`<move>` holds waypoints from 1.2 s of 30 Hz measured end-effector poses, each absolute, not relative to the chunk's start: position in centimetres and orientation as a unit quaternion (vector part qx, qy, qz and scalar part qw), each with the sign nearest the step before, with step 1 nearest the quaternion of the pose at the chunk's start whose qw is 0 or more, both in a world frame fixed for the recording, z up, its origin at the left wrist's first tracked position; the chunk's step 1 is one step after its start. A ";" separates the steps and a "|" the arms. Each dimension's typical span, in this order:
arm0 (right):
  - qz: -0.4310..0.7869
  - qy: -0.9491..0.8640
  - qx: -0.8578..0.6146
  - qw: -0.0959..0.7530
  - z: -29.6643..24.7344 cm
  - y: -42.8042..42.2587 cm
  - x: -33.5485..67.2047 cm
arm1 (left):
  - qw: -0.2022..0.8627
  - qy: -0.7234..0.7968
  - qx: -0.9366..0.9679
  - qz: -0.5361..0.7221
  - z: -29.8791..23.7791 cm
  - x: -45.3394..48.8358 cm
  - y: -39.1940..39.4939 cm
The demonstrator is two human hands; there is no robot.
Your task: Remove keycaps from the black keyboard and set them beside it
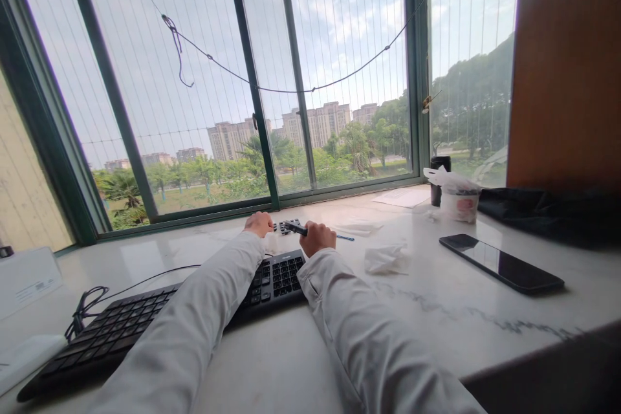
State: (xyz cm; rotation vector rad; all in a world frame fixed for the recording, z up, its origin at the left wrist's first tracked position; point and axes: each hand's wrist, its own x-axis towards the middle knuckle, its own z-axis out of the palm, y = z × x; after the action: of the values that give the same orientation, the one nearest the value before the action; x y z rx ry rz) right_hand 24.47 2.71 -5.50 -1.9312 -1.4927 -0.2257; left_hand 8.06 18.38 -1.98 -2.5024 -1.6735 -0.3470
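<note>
Both my arms, in white sleeves, reach forward over a black keyboard [145, 317] lying on a white marble sill. My right hand [317, 237] is closed round a dark, thin tool [295, 228] whose tip points left toward a small pile of loose black keycaps [284, 226]. My left hand [259, 224] rests in a loose fist beside those keycaps; what it holds, if anything, is hidden. A blue pen-like stick [345, 238] lies just right of my right hand.
A black phone [502, 263] lies to the right, a crumpled tissue [385, 260] nearer the middle. A white cup with a bag [456, 197] and a dark cup [439, 171] stand at the back right. A white box [26, 278] and the keyboard cable [87, 310] are on the left.
</note>
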 end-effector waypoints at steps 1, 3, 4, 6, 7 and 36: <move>-0.087 -0.574 -0.741 0.337 -5.4 2.6 24.4 | 0.056 -0.551 -0.825 -0.117 -1.6 7.9 18.1; -0.083 -0.574 -0.745 0.330 -5.2 2.4 24.4 | 0.059 -0.549 -0.825 -0.122 -0.7 7.4 17.5; -0.080 -0.574 -0.747 0.326 -5.2 2.3 24.4 | 0.061 -0.547 -0.825 -0.126 -0.1 7.2 17.0; -0.075 -0.573 -0.751 0.319 -5.0 2.1 24.3 | 0.066 -0.538 -0.830 -0.135 0.9 6.8 16.0; -0.076 -0.571 -0.753 0.318 -4.9 2.0 24.3 | 0.069 -0.531 -0.833 -0.140 1.5 6.6 15.3; 0.327 -0.515 -0.462 0.644 -3.3 0.3 19.7 | -0.016 -0.391 -0.877 -0.277 -2.5 0.7 -1.3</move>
State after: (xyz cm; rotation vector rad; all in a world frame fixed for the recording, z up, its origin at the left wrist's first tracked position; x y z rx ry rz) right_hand 19.69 0.29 -3.28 -1.0524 -1.1719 0.7441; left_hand 0.72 -1.28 -2.52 -2.7848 -1.2412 -0.8796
